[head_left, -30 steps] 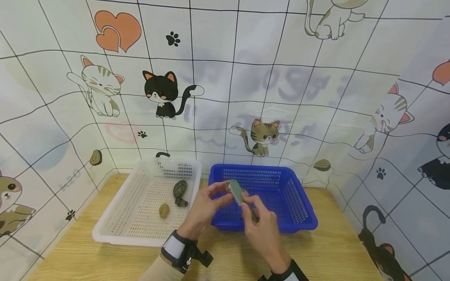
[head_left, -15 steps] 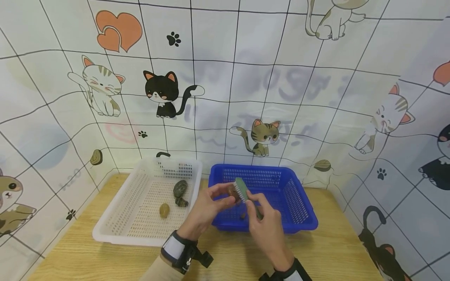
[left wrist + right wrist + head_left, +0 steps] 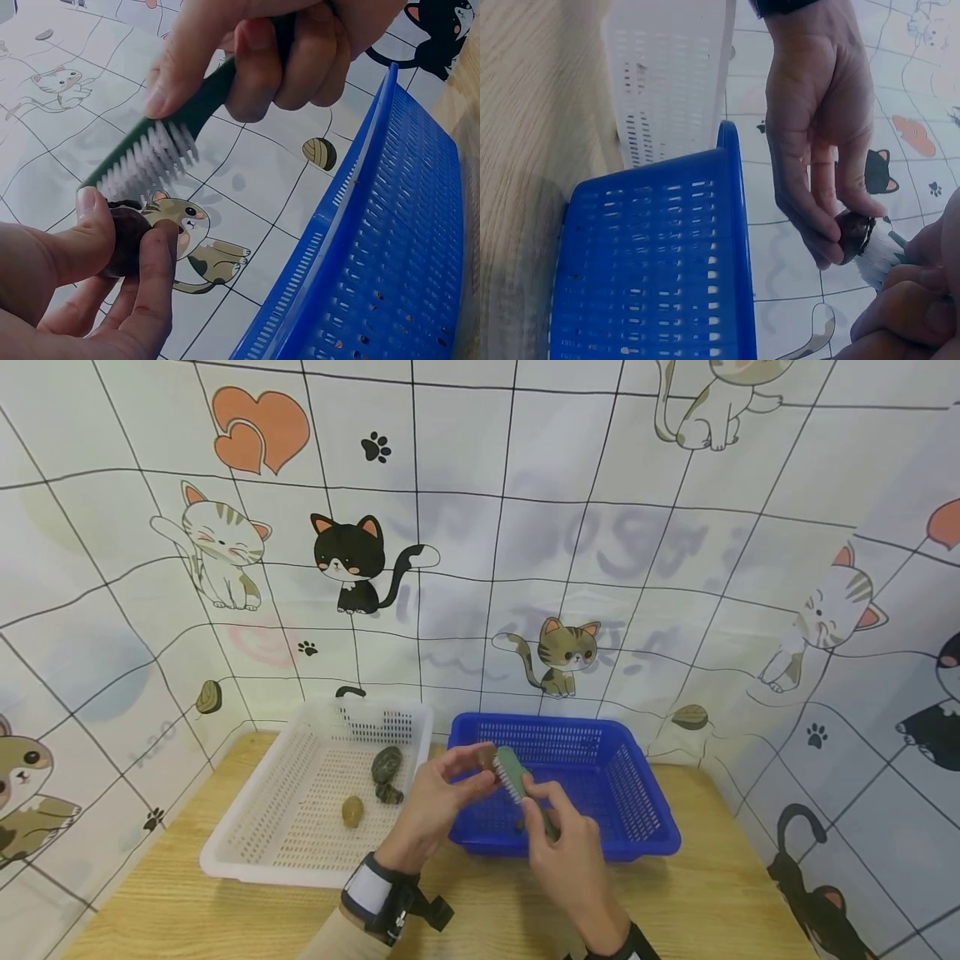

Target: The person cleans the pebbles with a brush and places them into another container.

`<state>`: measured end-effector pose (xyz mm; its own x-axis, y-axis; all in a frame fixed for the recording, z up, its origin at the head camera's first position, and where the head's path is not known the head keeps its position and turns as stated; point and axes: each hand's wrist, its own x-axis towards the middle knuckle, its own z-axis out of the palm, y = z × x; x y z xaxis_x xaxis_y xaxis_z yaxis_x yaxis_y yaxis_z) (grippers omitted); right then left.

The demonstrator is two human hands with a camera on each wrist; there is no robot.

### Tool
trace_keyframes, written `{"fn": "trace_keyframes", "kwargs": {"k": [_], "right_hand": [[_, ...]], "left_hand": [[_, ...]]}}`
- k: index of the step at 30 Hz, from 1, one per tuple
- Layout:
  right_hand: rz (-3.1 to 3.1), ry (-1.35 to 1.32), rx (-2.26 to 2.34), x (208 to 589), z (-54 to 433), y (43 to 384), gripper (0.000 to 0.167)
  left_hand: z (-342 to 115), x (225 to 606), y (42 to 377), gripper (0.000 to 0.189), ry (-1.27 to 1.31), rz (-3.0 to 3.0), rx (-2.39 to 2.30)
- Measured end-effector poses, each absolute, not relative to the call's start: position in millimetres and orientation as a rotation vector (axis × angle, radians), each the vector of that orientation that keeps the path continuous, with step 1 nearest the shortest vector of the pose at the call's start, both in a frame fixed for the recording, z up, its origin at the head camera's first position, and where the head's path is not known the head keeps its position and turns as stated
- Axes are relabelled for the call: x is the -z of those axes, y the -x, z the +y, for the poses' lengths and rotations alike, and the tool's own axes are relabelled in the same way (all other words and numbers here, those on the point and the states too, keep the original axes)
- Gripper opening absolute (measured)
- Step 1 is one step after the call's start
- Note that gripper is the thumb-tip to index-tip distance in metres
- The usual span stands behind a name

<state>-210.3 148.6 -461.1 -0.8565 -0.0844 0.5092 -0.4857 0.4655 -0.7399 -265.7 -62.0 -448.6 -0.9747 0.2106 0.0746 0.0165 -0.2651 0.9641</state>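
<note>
My left hand [image 3: 431, 802] pinches a reddish-brown rounded stone [image 3: 129, 244] between thumb and fingertips, above the blue basket's left side. A green brush [image 3: 511, 772] with white bristles is gripped by my right hand [image 3: 568, 852], thumb along its handle. In the left wrist view the bristles [image 3: 146, 165] stand at the upper edge of the stone; in the right wrist view they meet its dark rim. Inside the white basket [image 3: 225, 839] lie a dark green stone [image 3: 386, 766], a small striped stone [image 3: 389, 794] and a yellow-brown stone [image 3: 352, 811].
The blue basket [image 3: 652, 810] stands right of the white one on a wooden table [image 3: 720, 877]. Something small and brown [image 3: 520, 823] lies in it, partly hidden by my right hand. A cat-patterned sheet [image 3: 465, 543] hangs behind and at both sides.
The brush has shifted back and forth slightly against the stone. My left fingers have turned the stone and moved it a little up and left. Both holds are kept.
</note>
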Motion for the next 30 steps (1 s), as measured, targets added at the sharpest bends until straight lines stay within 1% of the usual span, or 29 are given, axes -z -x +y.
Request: {"fn": "trace_keyframes", "kwargs": {"k": [8,15,23,30], "right_hand": [[-2.292,-0.548,-1.278,454,142,215,0.023],[-2.272,-0.569,-1.225,447,142,227,0.019],[-2.339,-0.493,-1.293,450,151,233,0.018],[-2.367,-0.443,-1.329,454,159,228,0.020]], "left_hand": [[-61,451,266,0.053,-0.267,1.922,-2.319],[-60,451,266,0.051,-0.313,1.878,-2.336],[-61,449,265,0.054,-0.336,1.822,-2.354],[-62,447,265,0.054,-0.330,1.758,-2.382]]}}
